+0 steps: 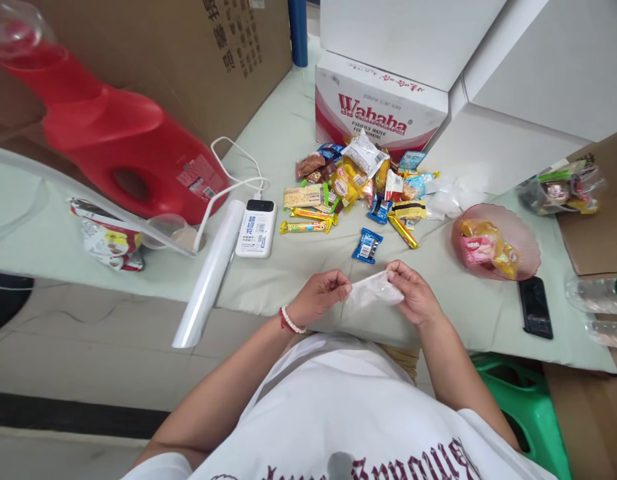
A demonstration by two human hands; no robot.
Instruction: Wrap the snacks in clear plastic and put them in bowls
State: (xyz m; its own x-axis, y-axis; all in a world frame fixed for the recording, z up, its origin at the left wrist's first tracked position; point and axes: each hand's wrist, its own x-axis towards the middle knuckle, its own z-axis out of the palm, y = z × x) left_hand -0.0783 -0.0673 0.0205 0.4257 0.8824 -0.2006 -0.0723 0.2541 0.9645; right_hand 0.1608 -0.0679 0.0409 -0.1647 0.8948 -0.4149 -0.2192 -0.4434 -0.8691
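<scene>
A small clear plastic bag (372,291) is stretched between my two hands, just over the table's front edge. My left hand (322,297), with a beaded bracelet at the wrist, pinches the bag's left end. At the other end, my right hand (413,291) has its fingers closed on the bag's upper right corner. A blue snack packet (367,245) lies just beyond the bag. Behind it spreads a pile of wrapped snacks (351,181) in yellow, blue, brown and white wrappers.
To the right stand a pink translucent bowl (531,250) with a few packets in it and a black phone (535,308). On the left are a white power bank (256,230), a plastic roll (208,273) and a large red jug (133,133). A Wahaha box (378,110) stands behind.
</scene>
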